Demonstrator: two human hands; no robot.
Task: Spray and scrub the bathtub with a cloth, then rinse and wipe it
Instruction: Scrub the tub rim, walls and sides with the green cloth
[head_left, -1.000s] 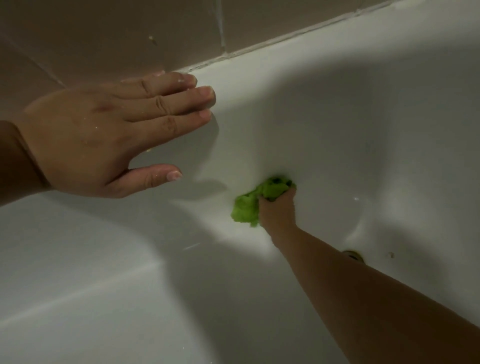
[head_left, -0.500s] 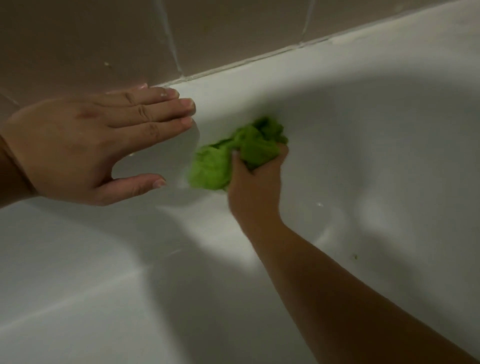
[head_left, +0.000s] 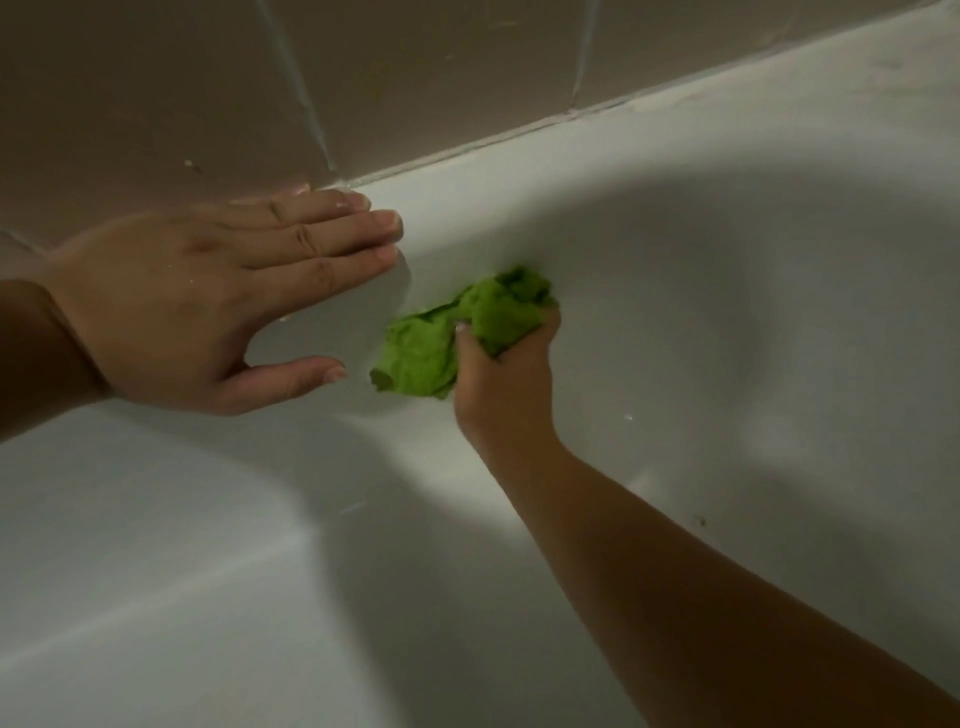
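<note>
Two hands: right hand (head_left: 501, 374) grips cloth (head_left: 457, 332); left hand (head_left: 208, 301) flat on bathtub (head_left: 727, 218).

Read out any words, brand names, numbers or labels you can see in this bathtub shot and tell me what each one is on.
None: no text can be read anywhere in the head view.
green cloth: plain, no tag or print showing.
bathtub: plain white, no maker's mark visible.
wall tiles: plain, only grout lines and small specks.
left hand and right hand: bare, nothing written on them.

Dim, soft-focus view; broad shadows, perhaps motion-blurred.
</note>
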